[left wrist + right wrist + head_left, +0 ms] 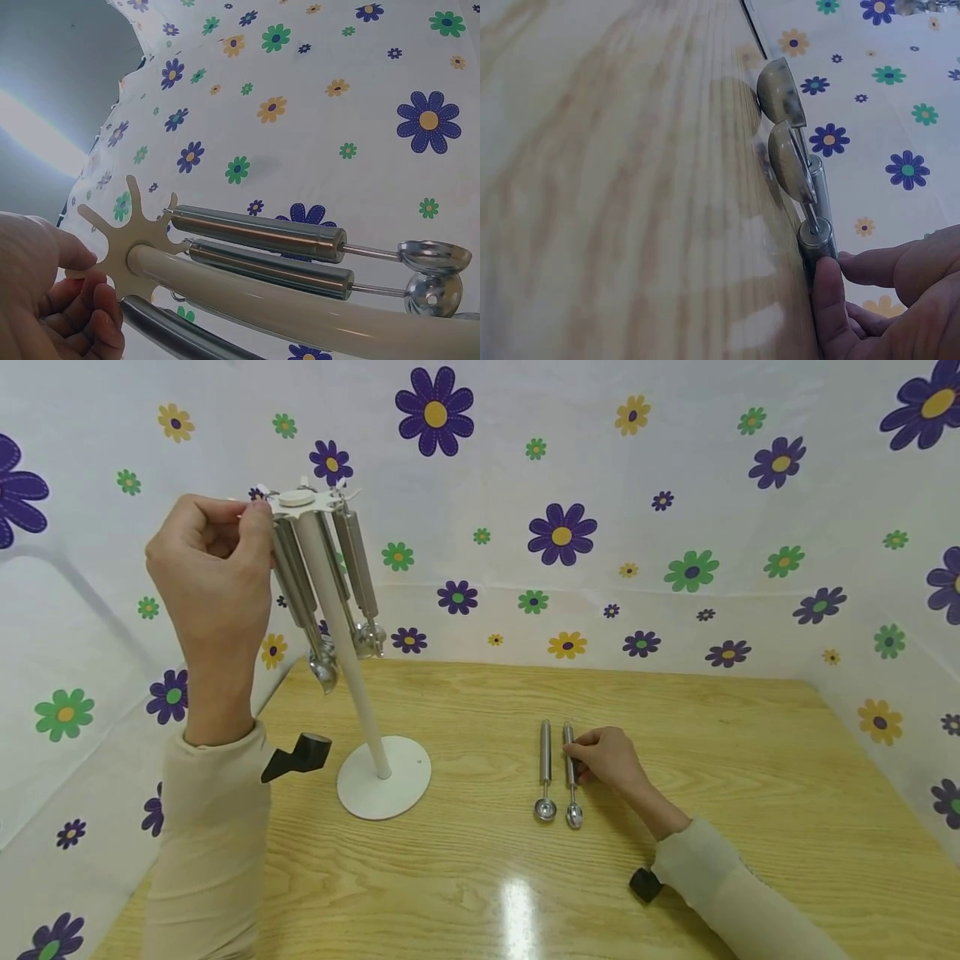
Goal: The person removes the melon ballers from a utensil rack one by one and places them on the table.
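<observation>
The wood-grained table (465, 877) carries a white round-based stand (354, 677) and two metal scoops (546, 756) side by side

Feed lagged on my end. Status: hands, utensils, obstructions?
Left hand pinching white rack at its top. Right hand pinching metal utensil. Second utensil on table, left of it. Nothing visibly in the way.

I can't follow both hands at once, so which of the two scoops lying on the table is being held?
The narrow-bowled scoop: the right hand pinches it. The wider, round-bowled scoop lies to its left, untouched.
</observation>
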A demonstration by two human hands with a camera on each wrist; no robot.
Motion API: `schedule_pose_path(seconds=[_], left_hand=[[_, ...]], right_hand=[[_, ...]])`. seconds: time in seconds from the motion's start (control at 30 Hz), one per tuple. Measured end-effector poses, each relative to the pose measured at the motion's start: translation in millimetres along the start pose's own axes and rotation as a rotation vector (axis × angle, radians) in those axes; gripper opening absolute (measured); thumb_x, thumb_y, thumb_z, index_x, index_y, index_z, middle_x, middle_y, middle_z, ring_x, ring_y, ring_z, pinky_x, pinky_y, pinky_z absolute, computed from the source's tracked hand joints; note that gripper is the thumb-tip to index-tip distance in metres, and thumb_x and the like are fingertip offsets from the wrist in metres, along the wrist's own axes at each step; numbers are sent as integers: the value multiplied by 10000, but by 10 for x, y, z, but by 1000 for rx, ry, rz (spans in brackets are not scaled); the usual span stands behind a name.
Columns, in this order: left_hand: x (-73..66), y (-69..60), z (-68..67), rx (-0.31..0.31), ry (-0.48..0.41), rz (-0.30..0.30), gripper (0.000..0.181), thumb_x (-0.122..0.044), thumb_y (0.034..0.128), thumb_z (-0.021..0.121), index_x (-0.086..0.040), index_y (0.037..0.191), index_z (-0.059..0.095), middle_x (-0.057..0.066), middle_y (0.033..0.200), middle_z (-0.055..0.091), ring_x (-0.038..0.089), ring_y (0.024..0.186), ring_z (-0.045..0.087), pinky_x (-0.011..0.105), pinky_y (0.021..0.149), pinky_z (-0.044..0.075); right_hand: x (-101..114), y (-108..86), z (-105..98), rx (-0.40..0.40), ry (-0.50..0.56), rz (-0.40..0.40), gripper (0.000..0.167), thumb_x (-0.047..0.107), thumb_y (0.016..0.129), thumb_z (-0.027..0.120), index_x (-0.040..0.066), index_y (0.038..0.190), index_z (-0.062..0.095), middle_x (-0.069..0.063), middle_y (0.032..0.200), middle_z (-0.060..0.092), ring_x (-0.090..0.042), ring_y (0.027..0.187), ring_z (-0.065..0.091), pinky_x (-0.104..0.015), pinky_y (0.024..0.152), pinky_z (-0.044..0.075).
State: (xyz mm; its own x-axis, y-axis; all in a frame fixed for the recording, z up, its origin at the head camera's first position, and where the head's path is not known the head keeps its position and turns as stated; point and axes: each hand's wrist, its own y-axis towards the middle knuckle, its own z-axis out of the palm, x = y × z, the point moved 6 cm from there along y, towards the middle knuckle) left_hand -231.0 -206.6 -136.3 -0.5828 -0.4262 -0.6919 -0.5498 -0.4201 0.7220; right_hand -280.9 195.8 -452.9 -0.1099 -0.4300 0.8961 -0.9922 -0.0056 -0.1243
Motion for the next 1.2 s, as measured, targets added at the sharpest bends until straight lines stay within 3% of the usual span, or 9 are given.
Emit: schedule_pose_path(seconds=[0.23,0.5,0.67,0.8,0.97,1.2], left_hand=[[45,23,10,1,30,-2,138,-188,998,667,-69,1007,736,-101,830,633,64,693,553,219,694,453],[83,47,15,-4,-21,5,150,-214,996,679,-88,938,738,-75,775,652,68,651,597,215,695,495],[76,56,16,-12,-45,37,154,-205,998,689,-90,907,734,-75,749,638,77,643,586,224,689,490],[52,47,24,-21,-48,3,133,-181,997,684,-108,899,736,-69,756,637,63,644,577,215,693,480],[4,14,30,-25,-41,-6,149,-166,1000,668,-130,862,713,-80,732,614,50,632,562,217,678,462],[-15,4,34,-19,-70,-9,184,-137,994,672,-149,811,670,-59,689,589,61,607,543,197,620,426]], right_hand=[[-11,-3,-4,-14,32,-3,277,56,978,698,-169,1132,651,-148,795,698,-128,584,632,-260,527,577],[17,-31,-66,-11,43,6,295,97,1030,598,-160,1162,655,-158,827,684,-154,629,628,-252,553,560],[132,-44,-151,16,40,23,380,147,1054,556,-142,1297,594,-241,1068,674,-236,819,694,-308,711,611],[309,-58,-273,18,34,3,428,188,1071,551,-130,1357,555,-314,1255,613,-339,997,700,-383,857,609],[618,-73,-486,13,-7,-43,457,235,1086,537,-92,1405,529,-305,1320,597,-415,1150,647,-471,996,546],[1249,-80,-848,-34,-14,-95,521,309,1088,547,-38,1471,485,-253,1378,580,-353,1202,617,-458,1066,497]])
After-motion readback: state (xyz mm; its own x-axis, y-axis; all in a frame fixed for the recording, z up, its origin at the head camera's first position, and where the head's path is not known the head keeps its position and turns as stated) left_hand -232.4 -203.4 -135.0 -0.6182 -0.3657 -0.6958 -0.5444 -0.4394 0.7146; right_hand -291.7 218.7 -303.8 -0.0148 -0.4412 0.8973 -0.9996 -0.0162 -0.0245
